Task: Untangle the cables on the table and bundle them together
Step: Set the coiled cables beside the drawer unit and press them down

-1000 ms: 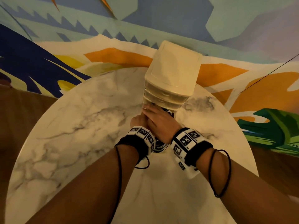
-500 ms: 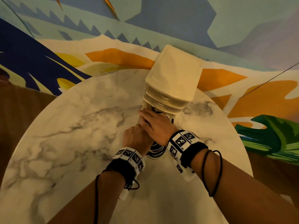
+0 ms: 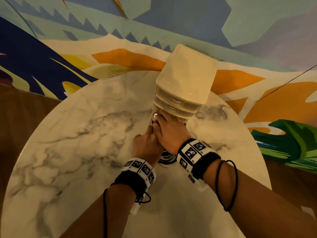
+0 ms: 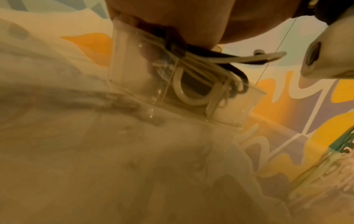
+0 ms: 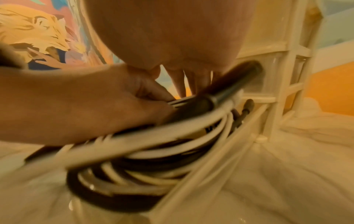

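From the head view, both hands meet at the foot of the cream drawer unit (image 3: 185,83) on the marble table (image 3: 77,134): the left hand (image 3: 145,146) is curled and the right hand (image 3: 171,133) lies over it, fingers reaching to the lowest drawer; a little of the coiled cables (image 3: 167,158) shows beneath the wrists. The step looks like stowing the finished bundle, so untangling seems done. In the left wrist view, white and dark cables (image 4: 193,84) sit looped inside a clear drawer (image 4: 134,84), with the hand just above them; whether it pinches them cannot be told. In the right wrist view, the left hand (image 5: 91,106) grips the coil (image 5: 153,160) of white and dark cables, while the right hand's fingers (image 5: 180,81) point down, straight, behind it. The next move probably calls for tucking the loops fully in without letting the coil spring apart.
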`<state>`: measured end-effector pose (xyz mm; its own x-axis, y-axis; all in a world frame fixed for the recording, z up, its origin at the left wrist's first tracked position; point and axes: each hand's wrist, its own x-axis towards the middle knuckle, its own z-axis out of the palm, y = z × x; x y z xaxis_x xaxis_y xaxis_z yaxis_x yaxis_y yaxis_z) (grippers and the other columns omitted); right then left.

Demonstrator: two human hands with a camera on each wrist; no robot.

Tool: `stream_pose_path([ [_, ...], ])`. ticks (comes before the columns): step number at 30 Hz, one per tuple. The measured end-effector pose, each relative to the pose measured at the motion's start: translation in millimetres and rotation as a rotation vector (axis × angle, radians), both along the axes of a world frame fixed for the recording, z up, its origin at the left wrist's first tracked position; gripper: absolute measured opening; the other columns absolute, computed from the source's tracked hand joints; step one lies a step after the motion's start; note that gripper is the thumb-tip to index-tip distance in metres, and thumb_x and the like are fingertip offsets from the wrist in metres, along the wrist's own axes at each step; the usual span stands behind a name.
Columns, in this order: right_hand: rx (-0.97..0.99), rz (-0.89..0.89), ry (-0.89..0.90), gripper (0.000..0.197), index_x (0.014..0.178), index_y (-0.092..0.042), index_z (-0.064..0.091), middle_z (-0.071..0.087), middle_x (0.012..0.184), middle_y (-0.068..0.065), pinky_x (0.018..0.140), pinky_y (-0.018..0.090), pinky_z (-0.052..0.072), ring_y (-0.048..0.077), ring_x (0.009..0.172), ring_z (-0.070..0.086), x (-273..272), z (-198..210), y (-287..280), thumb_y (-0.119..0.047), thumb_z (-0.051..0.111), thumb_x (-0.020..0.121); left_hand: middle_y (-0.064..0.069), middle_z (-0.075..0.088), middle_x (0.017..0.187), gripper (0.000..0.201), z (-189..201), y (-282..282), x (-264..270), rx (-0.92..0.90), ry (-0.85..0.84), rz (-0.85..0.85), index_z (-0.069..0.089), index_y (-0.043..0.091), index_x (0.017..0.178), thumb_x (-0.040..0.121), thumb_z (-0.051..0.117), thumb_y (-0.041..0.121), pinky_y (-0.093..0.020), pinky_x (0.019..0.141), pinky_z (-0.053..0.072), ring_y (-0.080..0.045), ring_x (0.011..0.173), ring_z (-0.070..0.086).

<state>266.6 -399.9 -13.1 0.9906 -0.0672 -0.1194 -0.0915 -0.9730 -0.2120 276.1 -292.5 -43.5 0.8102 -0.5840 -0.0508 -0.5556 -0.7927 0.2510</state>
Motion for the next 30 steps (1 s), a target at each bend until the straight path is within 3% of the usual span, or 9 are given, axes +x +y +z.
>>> stream_pose_path([
  [3,0.026,-0.059,0.089,0.044,0.123,-0.014,0.048,0.053,0.129,0.007,0.101,0.04,0.038,0.026,0.118,0.05,9.5,-1.5,-3.6,-0.044,0.029,0.097,-0.01,0.039,0.147,0.058,-6.8,-0.8,1.7,0.101,0.025,-0.037,0.039,0.006,0.141,0.089,0.027,0.029,-0.028,0.052,0.034,-0.021,0.1,0.064],
  [7,0.03,-0.086,0.137,0.048,0.137,-0.015,0.04,0.046,0.141,0.006,0.108,0.039,0.029,0.024,0.129,0.041,9.7,0.0,-6.4,-0.043,0.027,0.099,-0.006,0.017,0.155,0.058,0.9,-4.4,0.6,0.129,0.01,-0.06,0.018,0.01,0.148,0.096,0.036,0.028,-0.035,0.071,0.045,-0.015,0.132,0.035],
  [10,0.135,-0.045,-0.026,0.036,0.125,-0.018,0.056,0.054,0.132,0.002,0.105,0.036,0.035,0.022,0.122,0.048,-7.4,6.1,-14.2,-0.033,0.039,0.097,-0.006,0.007,0.157,0.057,8.7,-4.9,0.5,0.135,-0.007,-0.102,0.011,0.013,0.149,0.098,0.033,0.026,-0.035,0.073,0.046,-0.015,0.14,0.024],
  [12,0.182,-0.156,-0.224,0.031,0.109,-0.019,0.067,0.062,0.117,0.001,0.095,0.04,0.044,0.023,0.108,0.055,-24.0,9.4,-25.7,-0.031,0.045,0.09,-0.005,0.002,0.159,0.055,10.6,-5.2,1.7,0.141,0.033,-0.109,0.006,0.017,0.15,0.101,0.027,0.028,-0.034,0.069,0.043,-0.019,0.135,0.034],
  [14,0.161,-0.369,-0.36,0.027,0.101,-0.02,0.066,0.059,0.108,0.003,0.086,0.04,0.044,0.025,0.102,0.053,-42.7,8.8,-40.4,-0.033,0.049,0.085,0.001,0.003,0.159,0.057,12.4,-6.3,3.2,0.121,0.095,-0.024,0.001,0.016,0.151,0.102,0.022,0.036,-0.033,0.069,0.04,-0.023,0.114,0.055],
  [19,0.61,-0.9,-0.132,0.05,0.127,-0.014,0.043,0.053,0.125,0.008,0.087,0.036,0.047,0.026,0.104,0.057,-79.2,-16.3,-46.6,-0.046,0.053,0.09,0.007,-0.005,0.159,0.06,6.3,-10.4,10.5,0.103,0.169,0.016,0.001,0.017,0.151,0.101,0.03,0.032,-0.032,0.059,0.036,-0.028,0.082,0.063],
  [22,0.915,-1.141,-0.128,0.049,0.113,-0.017,0.045,0.061,0.107,0.003,0.063,0.034,0.05,0.025,0.083,0.066,-94.7,-20.0,-28.0,-0.06,0.041,0.09,0.005,-0.005,0.159,0.062,12.2,-14.7,14.1,0.141,0.182,-0.002,0.001,0.015,0.151,0.1,0.031,0.033,-0.032,0.06,0.035,-0.029,0.084,0.063],
  [27,1.04,-1.067,-0.283,0.05,0.091,-0.008,0.048,0.059,0.08,0.014,0.043,0.021,0.041,0.021,0.057,0.053,-125.4,0.7,20.4,-0.057,0.045,0.083,0.0,-0.003,0.159,0.064,14.0,-20.3,12.6,0.173,0.143,-0.001,0.0,0.011,0.15,0.099,0.035,0.025,-0.033,0.062,0.036,-0.029,0.09,0.063],
  [30,1.153,-1.02,0.004,0.038,0.092,-0.014,0.052,0.063,0.083,0.011,0.038,0.023,0.035,0.018,0.052,0.055,-141.2,-2.1,43.4,-0.051,0.052,0.087,0.001,-0.003,0.159,0.063,15.3,-21.4,12.2,0.177,0.155,0.007,0.0,0.011,0.15,0.099,0.034,0.024,-0.033,0.063,0.036,-0.029,0.093,0.062],
])
